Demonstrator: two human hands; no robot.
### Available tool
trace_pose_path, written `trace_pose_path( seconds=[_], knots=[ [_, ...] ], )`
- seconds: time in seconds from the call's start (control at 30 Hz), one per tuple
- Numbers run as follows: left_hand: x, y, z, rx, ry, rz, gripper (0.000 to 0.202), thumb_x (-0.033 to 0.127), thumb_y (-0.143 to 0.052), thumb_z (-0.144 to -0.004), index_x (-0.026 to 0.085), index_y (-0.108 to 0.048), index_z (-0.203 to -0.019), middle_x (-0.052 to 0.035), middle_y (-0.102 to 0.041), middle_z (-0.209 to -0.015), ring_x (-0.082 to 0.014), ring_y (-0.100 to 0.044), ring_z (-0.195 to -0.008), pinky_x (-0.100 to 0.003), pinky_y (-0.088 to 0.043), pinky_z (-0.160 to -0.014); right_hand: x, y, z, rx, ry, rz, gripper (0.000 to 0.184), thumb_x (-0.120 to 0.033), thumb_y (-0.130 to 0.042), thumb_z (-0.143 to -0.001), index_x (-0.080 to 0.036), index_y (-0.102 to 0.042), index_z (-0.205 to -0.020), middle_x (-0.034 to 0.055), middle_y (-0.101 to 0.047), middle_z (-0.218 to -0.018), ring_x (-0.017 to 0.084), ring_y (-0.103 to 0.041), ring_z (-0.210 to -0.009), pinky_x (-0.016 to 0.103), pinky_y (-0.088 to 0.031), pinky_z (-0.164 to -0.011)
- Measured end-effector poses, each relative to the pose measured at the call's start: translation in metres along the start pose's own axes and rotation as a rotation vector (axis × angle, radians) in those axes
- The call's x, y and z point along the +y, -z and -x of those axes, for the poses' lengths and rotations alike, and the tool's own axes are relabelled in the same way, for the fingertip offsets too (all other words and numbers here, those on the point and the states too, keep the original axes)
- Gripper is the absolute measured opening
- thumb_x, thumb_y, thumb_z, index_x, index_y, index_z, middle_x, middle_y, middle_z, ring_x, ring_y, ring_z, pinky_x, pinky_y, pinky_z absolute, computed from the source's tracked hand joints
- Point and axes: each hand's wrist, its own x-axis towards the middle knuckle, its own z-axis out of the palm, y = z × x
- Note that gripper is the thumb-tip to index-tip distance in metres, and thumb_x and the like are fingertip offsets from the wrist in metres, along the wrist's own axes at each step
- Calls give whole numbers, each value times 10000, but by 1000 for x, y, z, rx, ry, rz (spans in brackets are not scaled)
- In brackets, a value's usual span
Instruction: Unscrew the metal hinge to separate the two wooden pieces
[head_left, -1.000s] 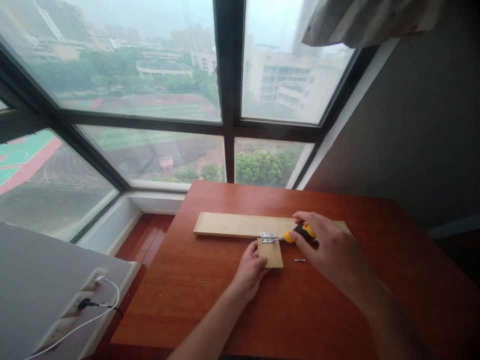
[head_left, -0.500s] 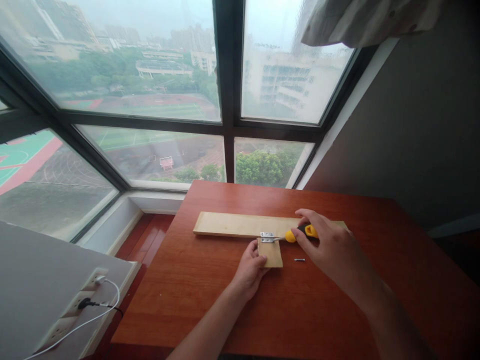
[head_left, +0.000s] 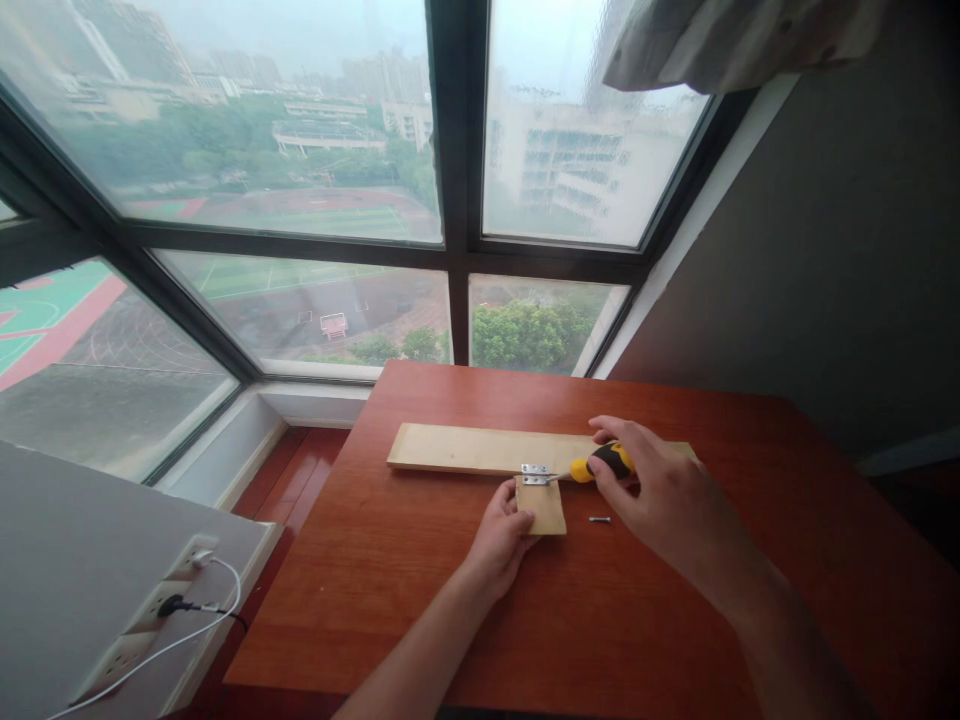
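My left hand [head_left: 504,535] grips a small wooden block [head_left: 544,510] by its left edge, thumb on top and fingers partly hidden beneath. A silver metal hinge [head_left: 535,474] spans the block's far edge and the near edge of a long pale wooden board [head_left: 465,448]. In my right hand [head_left: 667,500] is a yellow-and-black screwdriver [head_left: 611,462], held by its handle between thumb and fingers. Its shaft points left, and the tip meets the hinge's near right corner. A small screw [head_left: 599,519] lies on the table right of the block.
The reddish-brown wooden table [head_left: 390,590] stands before large windows with dark frames [head_left: 457,200]. At lower left, a low wall carries sockets [head_left: 161,605] with a white cable [head_left: 187,635] and a black plug. A curtain [head_left: 735,40] hangs at upper right.
The screwdriver handle has turned in my right hand, showing different yellow and black patches. My left hand, the block and the board look nearly the same.
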Motion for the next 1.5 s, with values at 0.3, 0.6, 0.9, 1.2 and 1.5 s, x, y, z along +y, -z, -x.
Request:
trace_pose_path(
  seconds=[0.3,0.6,0.9,1.2,1.5],
  knots=[
    [0,0,0,-7,-11,2,503,58,-670,-623,198,-542,-1089,-75,-679,-1025,-177,-640,-858,-284,-526,-744,-1,0,1,-18,-16,37,308,-362,-516,-895,-233,-553,-1172,59,-691,-1116,248,-680,-908,358,-514,-719],
    [-1,1,1,-24,-17,-1,492,58,-663,-638,200,-539,-1092,-68,-673,-997,-179,-637,-859,-283,-522,-748,-4,5,2,-40,25,-43,427,-191,-518,-814,-227,-497,-1238,64,-632,-1227,238,-623,-1068,354,-492,-838],
    [-1,1,-1,-25,-13,-12,501,81,-677,-627,205,-530,-1089,-62,-669,-1009,-186,-631,-861,-281,-518,-730,-3,0,0,-21,-27,-34,335,-255,-505,-878,-237,-512,-1212,37,-659,-1170,223,-655,-972,347,-498,-802],
    [1,1,0,-16,3,-16,510,87,-693,-610,203,-538,-1081,-69,-667,-1024,-199,-633,-882,-292,-520,-739,-6,3,0,-35,-42,78,320,-359,-507,-905,-250,-521,-1205,38,-674,-1143,236,-680,-864,346,-496,-663],
    [1,2,0,-22,-1,-29,501,73,-669,-631,202,-525,-1094,-80,-664,-1062,-200,-637,-893,-291,-528,-727,-7,5,3,-26,81,-17,446,-181,-524,-811,-224,-478,-1253,57,-614,-1238,233,-609,-1089,340,-495,-855]
  ],
)
